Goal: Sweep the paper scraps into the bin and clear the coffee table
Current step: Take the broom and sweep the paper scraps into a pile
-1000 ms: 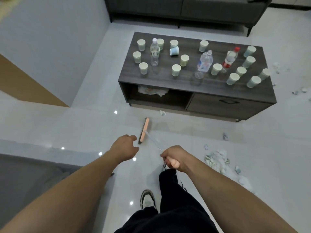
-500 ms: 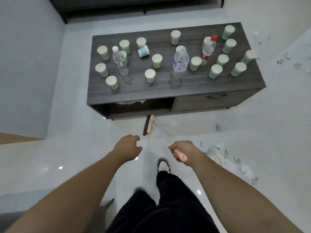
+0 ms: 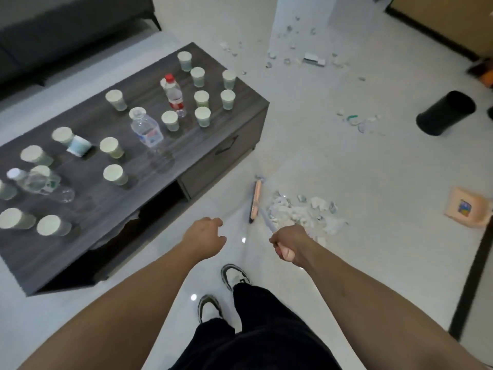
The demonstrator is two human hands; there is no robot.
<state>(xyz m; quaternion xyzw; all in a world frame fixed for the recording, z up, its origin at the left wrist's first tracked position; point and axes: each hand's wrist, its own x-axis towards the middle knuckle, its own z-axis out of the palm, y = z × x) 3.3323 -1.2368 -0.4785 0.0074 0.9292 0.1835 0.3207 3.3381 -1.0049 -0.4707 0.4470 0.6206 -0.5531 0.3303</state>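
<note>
The paper scraps point(image 3: 298, 213) lie gathered in a loose white heap on the pale floor, just right of the broom head point(image 3: 254, 200), which rests on the tiles beside the heap's left edge. The right hand point(image 3: 289, 243) has its fingers wrapped tight around the broom handle; the left hand point(image 3: 204, 237) hangs free with fingers loosely curled, holding nothing. More scraps are scattered farther off — a small patch near the black bin point(image 3: 445, 113), which lies tipped on its side well apart from the heap, and another spread by the white pillar point(image 3: 301, 22). An orange dustpan point(image 3: 466, 209) sits on the floor to the right of the heap. The coffee table point(image 3: 218, 156) to the left is crowded with paper cups point(image 3: 116, 173) and plastic bottles point(image 3: 146, 130), none removed yet. The sweeping step looks to be in hand, with the table untouched — next the heap probably needs pushing right toward the dustpan or bin, taking in the stray bits along the way
</note>
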